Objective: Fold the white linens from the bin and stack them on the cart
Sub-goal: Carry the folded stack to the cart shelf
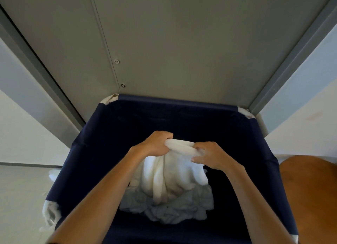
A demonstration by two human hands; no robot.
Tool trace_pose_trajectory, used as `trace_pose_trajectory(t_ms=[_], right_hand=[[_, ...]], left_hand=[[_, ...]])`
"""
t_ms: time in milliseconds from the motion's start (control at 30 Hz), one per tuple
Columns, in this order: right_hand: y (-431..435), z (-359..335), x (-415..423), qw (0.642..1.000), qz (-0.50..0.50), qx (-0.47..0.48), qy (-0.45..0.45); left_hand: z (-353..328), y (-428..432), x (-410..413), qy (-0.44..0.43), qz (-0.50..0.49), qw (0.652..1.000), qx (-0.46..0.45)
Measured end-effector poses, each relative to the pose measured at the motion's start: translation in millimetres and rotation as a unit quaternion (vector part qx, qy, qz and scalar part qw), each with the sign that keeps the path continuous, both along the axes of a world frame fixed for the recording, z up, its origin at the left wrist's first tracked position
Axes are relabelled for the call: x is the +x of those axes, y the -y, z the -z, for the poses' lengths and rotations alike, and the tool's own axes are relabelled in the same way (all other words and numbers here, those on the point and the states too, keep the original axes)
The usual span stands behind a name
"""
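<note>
2 hands lifting white linen out of navy bin.
Left hand (156, 143) and right hand (209, 155) grip bunched linen (175, 170) edge, above crumpled pile (169, 209) inside bin (94, 152).

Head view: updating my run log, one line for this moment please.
left hand: grips linen | right hand: grips linen | linen: bunched, hanging into bin

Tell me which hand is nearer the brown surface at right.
Right. The right hand grips the white linen on the side toward the brown surface; the left hand grips the same linen farther away, over the middle of the blue bin.
</note>
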State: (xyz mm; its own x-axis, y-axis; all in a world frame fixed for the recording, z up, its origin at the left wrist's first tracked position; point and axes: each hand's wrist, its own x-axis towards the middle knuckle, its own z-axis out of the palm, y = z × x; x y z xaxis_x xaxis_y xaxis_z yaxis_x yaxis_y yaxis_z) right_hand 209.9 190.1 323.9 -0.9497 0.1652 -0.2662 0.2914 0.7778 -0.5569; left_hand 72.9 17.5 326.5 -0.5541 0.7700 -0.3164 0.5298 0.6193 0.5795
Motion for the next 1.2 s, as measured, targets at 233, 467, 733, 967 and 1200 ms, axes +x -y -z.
trace_pose_trajectory(t_ms=[233,467,733,967,1200], right_hand=[[0.8,7.8,-2.0,0.997,0.024,0.031,-0.069],[8.7,11.3,-0.3,0.998,-0.035,0.0,0.06],[5.6,13.2,0.6,0.998,0.055,0.005,-0.038],[13.4,11.0,4.6,0.992,0.083,-0.032,-0.091],[30.4,-5.9,-4.3,0.967,0.096,-0.137,-0.192]], left_hand=[[-1.6,-0.3,-0.3,0.006,-0.013,1.0,0.009],[-4.0,-3.5,-4.2,0.029,-0.053,0.996,0.064],[2.3,0.3,-10.4,0.022,-0.076,0.996,0.038],[-2.4,6.1,-9.1,-0.021,-0.023,0.998,-0.05],[0.2,-20.8,26.9,0.05,0.034,0.997,0.055]])
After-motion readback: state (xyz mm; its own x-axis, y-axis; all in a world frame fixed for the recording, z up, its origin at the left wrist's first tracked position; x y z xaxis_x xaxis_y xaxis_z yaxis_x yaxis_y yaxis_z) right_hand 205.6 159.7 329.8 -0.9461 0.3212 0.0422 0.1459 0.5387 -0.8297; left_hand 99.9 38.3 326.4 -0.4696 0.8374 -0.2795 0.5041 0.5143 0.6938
